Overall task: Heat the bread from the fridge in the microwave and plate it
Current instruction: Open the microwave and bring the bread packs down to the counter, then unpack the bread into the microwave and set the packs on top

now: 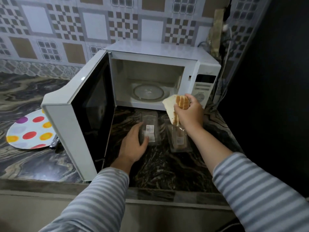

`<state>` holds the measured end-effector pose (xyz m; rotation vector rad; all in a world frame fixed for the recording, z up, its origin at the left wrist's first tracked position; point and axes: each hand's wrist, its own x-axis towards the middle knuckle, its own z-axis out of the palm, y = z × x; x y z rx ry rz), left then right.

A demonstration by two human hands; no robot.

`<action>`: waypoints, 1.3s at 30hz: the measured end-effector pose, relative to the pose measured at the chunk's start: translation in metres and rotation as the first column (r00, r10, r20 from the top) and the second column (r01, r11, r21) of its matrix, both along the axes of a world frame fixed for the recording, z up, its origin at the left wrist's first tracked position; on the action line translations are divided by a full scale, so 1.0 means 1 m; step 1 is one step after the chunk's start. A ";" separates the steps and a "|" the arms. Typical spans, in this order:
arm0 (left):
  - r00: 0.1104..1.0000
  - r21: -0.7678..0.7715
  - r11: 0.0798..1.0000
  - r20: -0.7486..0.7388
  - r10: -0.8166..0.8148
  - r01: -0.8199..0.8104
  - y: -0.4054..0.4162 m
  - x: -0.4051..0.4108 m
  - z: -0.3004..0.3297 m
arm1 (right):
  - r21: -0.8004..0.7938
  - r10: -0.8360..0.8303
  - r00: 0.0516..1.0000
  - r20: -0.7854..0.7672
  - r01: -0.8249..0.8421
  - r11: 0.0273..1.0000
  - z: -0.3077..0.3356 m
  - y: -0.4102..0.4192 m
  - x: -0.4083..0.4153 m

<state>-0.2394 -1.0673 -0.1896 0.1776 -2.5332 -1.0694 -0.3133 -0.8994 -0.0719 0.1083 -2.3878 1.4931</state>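
Note:
My right hand point(189, 113) grips several slices of bread point(173, 106) in the air, just in front of the white microwave point(160, 52) and to the right of its opening. The microwave door point(90, 104) stands wide open to the left, and the glass turntable point(148, 92) inside is bare. My left hand point(135, 141) rests on the left edge of a clear plastic bread box point(150, 129) lying on the dark marble counter point(167, 164). A second clear plastic piece point(179, 139) with more bread in it lies on the counter under my right wrist.
A white plate with coloured dots point(30, 131) sits on the counter left of the open door, partly hidden by it. A small metal object point(54, 142) lies by the plate's rim. Cables point(224, 47) hang right of the microwave beside a dark wall.

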 end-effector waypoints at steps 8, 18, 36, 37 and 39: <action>0.930 -0.274 0.962 0.355 0.099 0.002 -0.016 -0.017 -0.017 | 0.039 0.091 0.993 0.069 -0.094 0.995 -0.006 -0.059 -0.092; 0.885 -0.413 0.910 0.439 0.154 0.046 -0.017 -0.023 -0.016 | 0.149 0.123 0.982 0.147 -0.145 0.978 -0.023 -0.147 -0.188; 0.887 -0.405 0.913 0.436 0.151 0.043 -0.017 -0.023 -0.016 | 0.143 0.254 0.955 0.153 -0.276 0.951 -0.033 -0.173 -0.221; 0.887 -0.402 0.915 0.435 0.151 0.042 -0.017 -0.023 -0.017 | 0.211 0.194 0.975 0.109 -0.214 0.954 -0.032 -0.169 -0.219; 0.891 -0.391 0.920 0.430 0.149 0.034 -0.015 -0.023 -0.017 | 0.313 0.120 0.991 0.057 -0.132 0.941 -0.033 -0.154 -0.211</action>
